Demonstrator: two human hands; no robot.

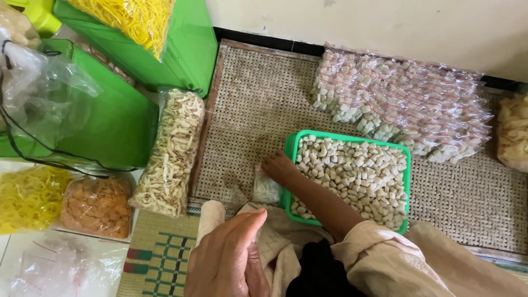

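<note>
My left hand (228,261) is at the bottom edge, thumb stretched out, resting against beige cloth (269,236). Its fingers curl out of sight, so I cannot tell whether it holds anything. My right hand is not in view. Another person in a beige sleeve (396,261) sits just in front of me. Their small hand (278,166) presses on a small clear bag (266,188) beside a green basket (290,147). The basket is full of pale puffed cracker pieces (352,176) and stands on a woven rattan mat (247,104).
A pile of small sealed bags of the same pieces (407,102) lies behind the basket. A long bag of pale sticks (170,151), an orange snack bag (98,204), yellow noodle bags (30,195) and green tubs (181,52) crowd the left. The wall (385,22) runs along the back.
</note>
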